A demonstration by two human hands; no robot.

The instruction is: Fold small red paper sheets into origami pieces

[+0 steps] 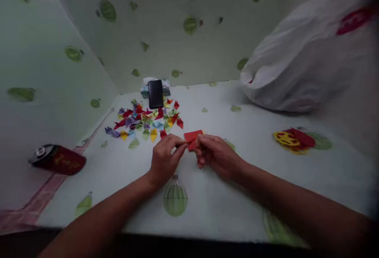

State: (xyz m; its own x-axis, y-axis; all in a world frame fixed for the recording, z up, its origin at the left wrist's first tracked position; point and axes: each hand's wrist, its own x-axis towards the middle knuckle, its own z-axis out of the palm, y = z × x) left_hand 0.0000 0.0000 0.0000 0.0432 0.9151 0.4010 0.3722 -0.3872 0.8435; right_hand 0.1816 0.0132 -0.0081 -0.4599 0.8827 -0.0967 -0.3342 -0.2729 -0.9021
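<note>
My left hand is closed in a pinch, thumb against forefinger, at the left side of some red paper. Facing it, my right hand also pinches, with its fingers curled in at the paper's right side. Part of the red paper shows flat beyond the fingertips, and a smaller red part shows between the two hands. How it is folded is partly hidden by the fingers. Beyond my left hand spreads a pile of small folded paper cranes in red, yellow, purple, blue and green.
A black phone leans on a tissue pack behind the cranes. A dark red can stands at the left. At the right are a red and yellow object and a large white plastic bag.
</note>
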